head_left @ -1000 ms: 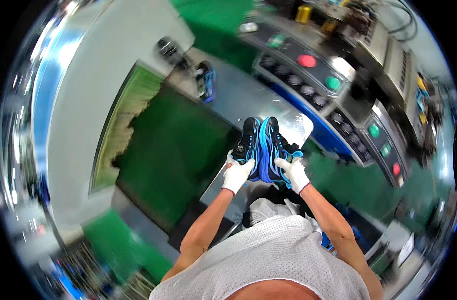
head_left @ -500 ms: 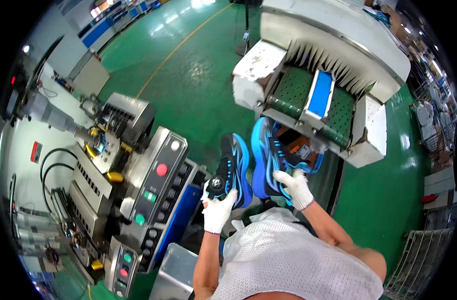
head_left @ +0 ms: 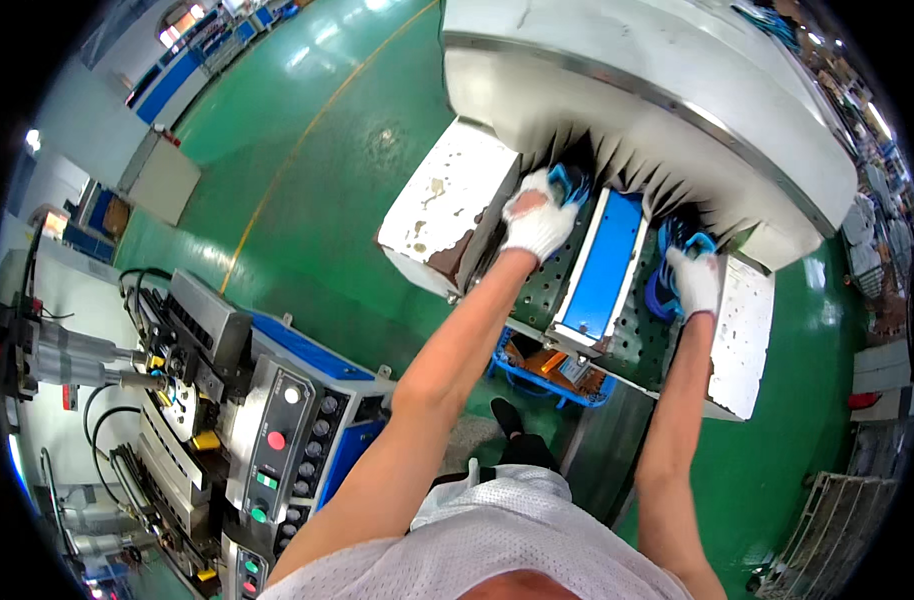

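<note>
Shoes (head_left: 660, 297) have moved forward, apparently partly under the fringe (head_left: 641, 178).

Beneath your white-gloved left hand (head_left: 542, 220) and towards you lies the left lane of a dark green conveyor belt dotted with round holes (head_left: 542, 298); a matching green perforated lane (head_left: 637, 325) lies beside and below your white-gloved right hand (head_left: 695, 280). Between your hands, a long, flat, white-edged blue divider (head_left: 602, 262) separates them. A black-and-blue sports shoe (head_left: 569, 183) is at your left fingers, over its lane, mostly hidden; another blue-soled black sports shoe (head_left: 661, 296) is under your right hand, its sole at the belt.
</note>
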The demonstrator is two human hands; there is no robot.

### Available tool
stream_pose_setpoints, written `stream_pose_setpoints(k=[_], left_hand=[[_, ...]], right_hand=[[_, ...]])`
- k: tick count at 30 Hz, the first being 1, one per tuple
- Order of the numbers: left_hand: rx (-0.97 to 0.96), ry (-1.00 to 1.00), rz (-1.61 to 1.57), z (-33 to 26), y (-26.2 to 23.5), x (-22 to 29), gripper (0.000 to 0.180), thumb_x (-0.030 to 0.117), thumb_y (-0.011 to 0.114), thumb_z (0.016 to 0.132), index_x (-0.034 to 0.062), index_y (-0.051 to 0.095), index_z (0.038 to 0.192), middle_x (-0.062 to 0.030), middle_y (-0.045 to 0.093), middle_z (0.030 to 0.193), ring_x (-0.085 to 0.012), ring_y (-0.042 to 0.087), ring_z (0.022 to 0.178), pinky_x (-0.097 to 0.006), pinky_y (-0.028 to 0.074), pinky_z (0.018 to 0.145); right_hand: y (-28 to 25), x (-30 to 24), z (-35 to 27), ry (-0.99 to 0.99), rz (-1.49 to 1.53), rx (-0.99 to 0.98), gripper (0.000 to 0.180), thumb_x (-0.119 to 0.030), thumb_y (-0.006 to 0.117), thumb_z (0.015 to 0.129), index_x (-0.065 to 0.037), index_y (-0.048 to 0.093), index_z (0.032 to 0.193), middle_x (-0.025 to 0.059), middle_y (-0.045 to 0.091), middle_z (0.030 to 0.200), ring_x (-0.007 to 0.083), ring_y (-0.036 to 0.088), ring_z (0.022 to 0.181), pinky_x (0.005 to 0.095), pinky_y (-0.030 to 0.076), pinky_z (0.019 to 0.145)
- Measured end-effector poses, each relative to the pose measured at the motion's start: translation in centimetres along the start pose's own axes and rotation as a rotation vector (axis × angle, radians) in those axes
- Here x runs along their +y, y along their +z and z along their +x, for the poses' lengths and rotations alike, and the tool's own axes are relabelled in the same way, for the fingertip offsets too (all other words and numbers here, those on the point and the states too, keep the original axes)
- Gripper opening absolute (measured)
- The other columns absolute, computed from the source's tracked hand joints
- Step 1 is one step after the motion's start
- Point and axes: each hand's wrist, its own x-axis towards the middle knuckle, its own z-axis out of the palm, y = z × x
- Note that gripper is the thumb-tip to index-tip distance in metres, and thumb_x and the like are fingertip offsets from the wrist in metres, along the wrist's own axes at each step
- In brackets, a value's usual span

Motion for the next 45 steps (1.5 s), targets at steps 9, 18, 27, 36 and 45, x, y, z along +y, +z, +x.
stream_pose_setpoints(k=[9,18,27,36,45], left_hand=[[0.021,0.101,-0.335,-14.8,-7.2,-7.0,0.04,0.035,0.064,0.092,0.0027,0.063,0.116,-0.0221,0.064,0.114,-0.0393,0.064,0.107,-0.046,0.052,0.09],[0.163,-1.435,0.06,-70.6,-32.1,-16.2,0.049,0.047,0.051,0.095,0.0049,0.074,0.105,-0.0255,0.071,0.106,-0.0409,0.069,0.102,-0.049,0.052,0.094],[1.271,-2.221,0.086,-112.8,-27.8,-6.2,0.041,0.042,0.062,0.093,0.012,0.068,0.121,-0.0158,0.067,0.128,-0.0334,0.063,0.122,-0.052,0.048,0.103],[1.397,-1.997,0.916,-139.3,-29.0,-13.2,0.032,0.009,0.058,0.088,0.015,0.065,0.119,-0.0121,0.061,0.131,-0.0348,0.055,0.124,-0.052,0.048,0.099],[1.147,-2.31,0.688,-164.9,-39.2,-11.6,0.048,0.04,0.052,0.095,0.0113,0.063,0.132,-0.0173,0.059,0.141,-0.0385,0.051,0.133,-0.054,0.043,0.106]], right_hand=[[4.0,-11.2,-13.6,-0.808,0.39,0.382,0.049,-0.013,0.069,0.097,0.006,0.052,0.139,0.0207,0.062,0.136,0.0301,0.063,0.119,0.0395,0.05,0.104],[28.2,-8.2,-39.0,-1.293,-0.371,-1.409,0.052,-0.02,0.073,0.093,0.0,0.055,0.138,0.0221,0.067,0.128,0.0312,0.067,0.116,0.0403,0.052,0.1],[33.3,-7.5,-60.6,-1.697,-0.845,-1.423,0.052,-0.029,0.075,0.089,0.001,0.061,0.129,0.0211,0.071,0.12,0.0321,0.069,0.11,0.0407,0.054,0.097],[29.4,-8.0,-76.3,-1.865,-1.265,-1.157,0.053,-0.032,0.072,0.088,-0.001,0.063,0.13,0.0193,0.07,0.123,0.03,0.068,0.111,0.0374,0.053,0.097],[29.2,-8.5,-71.3,-1.796,-1.436,-1.048,0.052,-0.025,0.072,0.088,0.005,0.062,0.13,0.0153,0.073,0.112,0.0249,0.071,0.095,0.0381,0.059,0.079]])
